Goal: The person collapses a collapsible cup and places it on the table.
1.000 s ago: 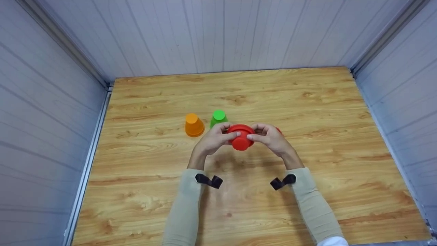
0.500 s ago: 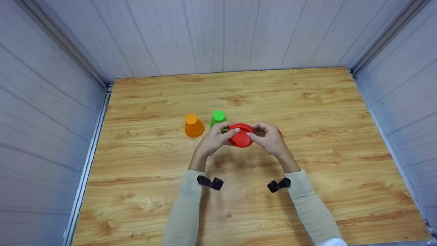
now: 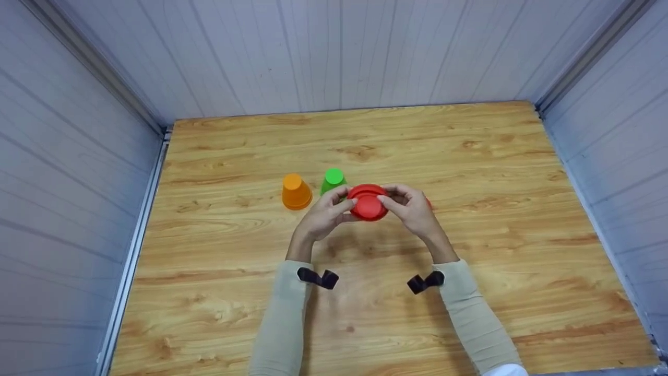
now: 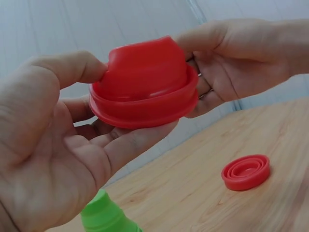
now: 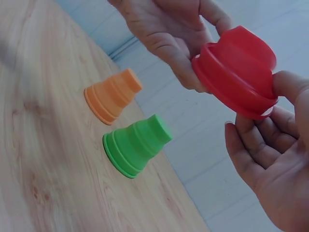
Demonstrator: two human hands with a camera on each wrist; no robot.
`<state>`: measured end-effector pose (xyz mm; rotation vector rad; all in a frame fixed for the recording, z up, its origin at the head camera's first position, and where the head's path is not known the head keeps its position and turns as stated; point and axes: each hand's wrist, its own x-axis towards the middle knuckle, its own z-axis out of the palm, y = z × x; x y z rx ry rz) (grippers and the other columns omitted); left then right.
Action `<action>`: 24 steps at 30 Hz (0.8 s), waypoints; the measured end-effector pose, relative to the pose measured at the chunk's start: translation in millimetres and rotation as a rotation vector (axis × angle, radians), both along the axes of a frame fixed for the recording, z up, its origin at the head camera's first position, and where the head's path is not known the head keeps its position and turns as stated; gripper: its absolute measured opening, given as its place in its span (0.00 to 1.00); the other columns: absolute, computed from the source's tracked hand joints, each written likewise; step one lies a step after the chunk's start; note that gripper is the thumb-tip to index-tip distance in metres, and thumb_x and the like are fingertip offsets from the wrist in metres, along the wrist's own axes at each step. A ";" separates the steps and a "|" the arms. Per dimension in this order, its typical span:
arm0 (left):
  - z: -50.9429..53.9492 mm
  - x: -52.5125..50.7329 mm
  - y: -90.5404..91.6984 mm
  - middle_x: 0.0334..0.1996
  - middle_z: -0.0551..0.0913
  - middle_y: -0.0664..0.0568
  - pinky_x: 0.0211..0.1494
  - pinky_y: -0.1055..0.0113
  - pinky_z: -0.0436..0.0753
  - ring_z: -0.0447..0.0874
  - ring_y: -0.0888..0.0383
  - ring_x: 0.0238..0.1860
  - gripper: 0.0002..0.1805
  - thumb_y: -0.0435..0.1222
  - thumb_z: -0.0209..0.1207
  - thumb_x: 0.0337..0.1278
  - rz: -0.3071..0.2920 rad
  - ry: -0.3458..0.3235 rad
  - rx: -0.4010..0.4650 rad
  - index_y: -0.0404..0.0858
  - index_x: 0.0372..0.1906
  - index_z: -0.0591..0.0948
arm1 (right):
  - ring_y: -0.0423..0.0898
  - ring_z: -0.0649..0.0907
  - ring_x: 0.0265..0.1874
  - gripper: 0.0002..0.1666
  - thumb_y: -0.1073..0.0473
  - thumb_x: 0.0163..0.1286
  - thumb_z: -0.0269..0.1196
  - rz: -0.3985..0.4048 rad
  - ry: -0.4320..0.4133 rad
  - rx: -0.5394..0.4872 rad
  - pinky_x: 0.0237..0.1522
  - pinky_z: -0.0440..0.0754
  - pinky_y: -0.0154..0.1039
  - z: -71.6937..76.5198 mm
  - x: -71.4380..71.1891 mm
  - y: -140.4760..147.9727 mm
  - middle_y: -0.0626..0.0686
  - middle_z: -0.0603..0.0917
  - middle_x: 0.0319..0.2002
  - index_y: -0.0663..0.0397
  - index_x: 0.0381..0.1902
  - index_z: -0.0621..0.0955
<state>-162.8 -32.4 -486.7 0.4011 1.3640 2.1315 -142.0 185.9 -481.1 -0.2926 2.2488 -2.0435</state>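
Note:
Both hands hold a red collapsible cup (image 3: 368, 204) above the table, partly folded, its narrow end standing up out of the wide rim. My left hand (image 3: 322, 214) grips its left side, thumb against the narrow part and fingers under the rim, as the left wrist view shows. On the opposite side, my right hand (image 3: 415, 213) pinches the cup the same way. Just beyond the left hand stands a green collapsible cup (image 5: 136, 146), extended, narrow end up. An orange collapsible cup (image 5: 112, 96) stands likewise to its left. A flattened red collapsible cup (image 4: 246, 172) lies mostly behind the right hand in the head view.
The wood-grain table (image 3: 235, 308) has pale panel walls (image 3: 313, 57) at its back and both sides. Each forearm wears a beige sleeve (image 3: 284, 318) with a black wrist mount (image 3: 319, 278).
The red cup has tilted and its narrow end has moved away from me, now looking lower inside the rim. Both thumbs have shifted with it. The standing cups have stayed put.

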 end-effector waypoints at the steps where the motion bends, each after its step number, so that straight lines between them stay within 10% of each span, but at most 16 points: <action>1: 0.2 0.0 0.3 0.45 0.73 0.49 0.48 0.62 0.85 0.80 0.58 0.43 0.06 0.29 0.47 0.68 0.009 0.008 -0.001 0.34 0.47 0.71 | 0.42 0.84 0.39 0.21 0.60 0.66 0.63 0.029 -0.014 -0.046 0.42 0.83 0.32 0.5 0.0 1.0 0.55 0.83 0.41 0.68 0.53 0.78; 9: -0.7 -1.4 0.7 0.46 0.74 0.47 0.51 0.55 0.84 0.81 0.56 0.44 0.09 0.28 0.47 0.68 0.062 0.060 -0.008 0.31 0.49 0.70 | 0.46 0.79 0.53 0.28 0.68 0.67 0.59 0.229 -0.123 -0.302 0.54 0.80 0.36 2.5 0.4 5.6 0.53 0.80 0.53 0.72 0.63 0.67; 24: 5.8 -1.9 14.8 0.49 0.76 0.38 0.48 0.56 0.85 0.82 0.52 0.47 0.14 0.30 0.46 0.70 0.200 0.205 -0.277 0.27 0.55 0.70 | 0.43 0.81 0.42 0.21 0.72 0.63 0.61 -0.055 -0.055 -0.156 0.42 0.82 0.31 -0.8 -1.9 -10.4 0.52 0.81 0.45 0.71 0.55 0.74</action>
